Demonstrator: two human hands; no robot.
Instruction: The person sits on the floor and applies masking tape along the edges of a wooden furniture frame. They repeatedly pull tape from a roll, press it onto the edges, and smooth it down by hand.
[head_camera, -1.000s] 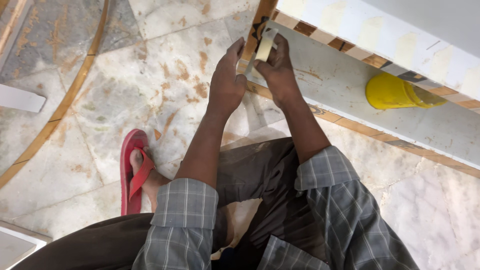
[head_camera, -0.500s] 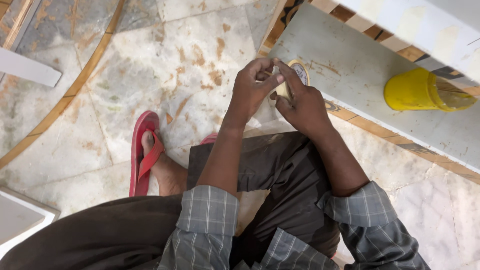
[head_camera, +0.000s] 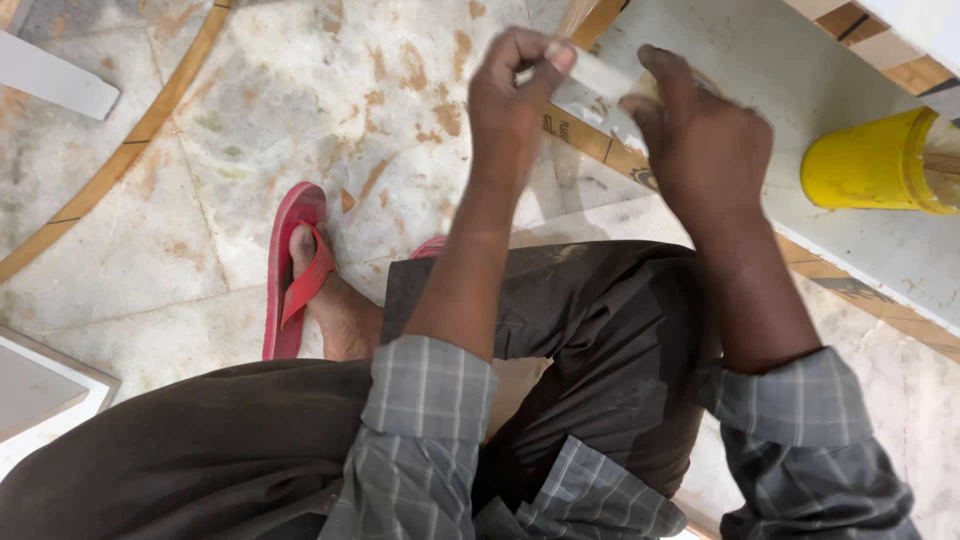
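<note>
Overhead, a pale, blurred strip (head_camera: 600, 75) is pinched at one end by the thumb and fingers of the left hand (head_camera: 515, 95), while its other end is closed on by the right hand (head_camera: 700, 140); what the strip is made of cannot be told. Both hands are held above the edge of a grey board (head_camera: 880, 250), with a yellow container (head_camera: 870, 160) lying on that board just right of the right hand. A red sandal (head_camera: 290, 270) is worn on marble floor (head_camera: 300, 100) well left of the board.
</note>
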